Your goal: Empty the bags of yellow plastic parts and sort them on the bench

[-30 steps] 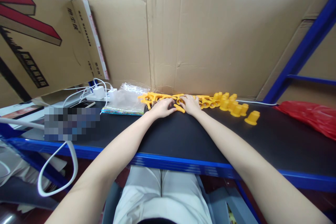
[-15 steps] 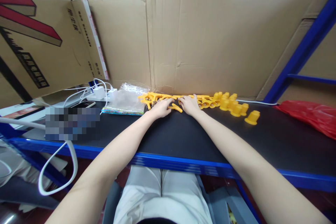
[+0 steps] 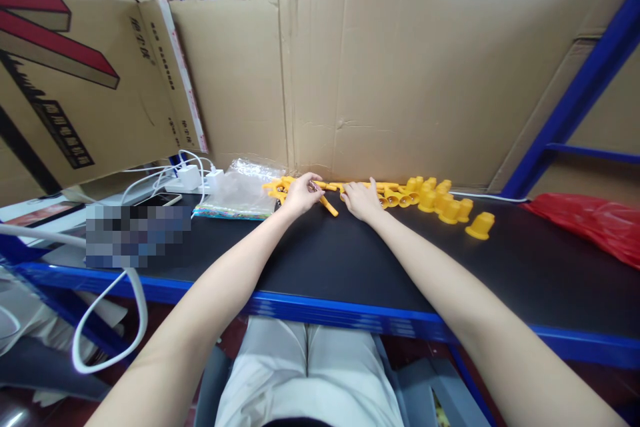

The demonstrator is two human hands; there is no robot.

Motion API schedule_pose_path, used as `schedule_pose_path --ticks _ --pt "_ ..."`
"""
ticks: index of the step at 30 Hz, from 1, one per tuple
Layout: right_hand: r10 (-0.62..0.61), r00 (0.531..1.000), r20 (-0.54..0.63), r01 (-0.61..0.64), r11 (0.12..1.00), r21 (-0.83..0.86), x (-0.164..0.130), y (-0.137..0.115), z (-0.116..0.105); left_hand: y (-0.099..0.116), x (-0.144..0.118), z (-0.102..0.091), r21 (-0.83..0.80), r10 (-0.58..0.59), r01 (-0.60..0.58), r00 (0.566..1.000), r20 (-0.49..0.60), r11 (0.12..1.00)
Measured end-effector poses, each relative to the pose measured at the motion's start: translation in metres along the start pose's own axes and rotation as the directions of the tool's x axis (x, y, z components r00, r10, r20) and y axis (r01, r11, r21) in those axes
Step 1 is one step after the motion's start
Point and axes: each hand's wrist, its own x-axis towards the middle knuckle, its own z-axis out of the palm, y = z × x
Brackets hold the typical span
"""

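Between both hands, on the black tabletop (image 3: 320, 260): left hand (image 3: 299, 194) pinches a yellow plastic stick (image 3: 329, 206) w/ bent fingers; right hand (image 3: 361, 199) lies flat & open, touching yellow plastic pcs (image 3: 395, 192).

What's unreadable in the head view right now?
- Left hand fingertips: curled over the orange plastic stick, so the grip is hidden.
- Right hand palm: whatever lies beneath is covered.
- Pixelated patch on the black table: blurred out.
- Clear plastic bag contents: too small.
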Motion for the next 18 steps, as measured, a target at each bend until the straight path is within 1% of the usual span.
schedule_pose_path --ticks 4,10,14,18 --pt "-0.002 1.000 0.001 0.002 1.000 -0.006 0.000 0.000 0.001 0.000 0.002 0.001 -0.123 -0.046 0.033 0.994 -0.098 0.992" --pt "0.005 1.000 0.008 -0.005 1.000 -0.001 0.000 -0.001 0.001 0.009 -0.001 0.004 -0.172 -0.039 0.010 0.985 -0.170 0.985" --pt "0.016 1.000 0.016 -0.016 1.000 -0.002 0.000 -0.001 0.000 0.013 -0.002 0.005 -0.176 -0.048 0.020 0.987 -0.154 0.984" --pt "0.026 1.000 0.015 -0.026 1.000 -0.001 -0.001 -0.001 0.000 0.012 -0.004 0.007 -0.129 -0.039 0.028 0.996 -0.084 0.991"
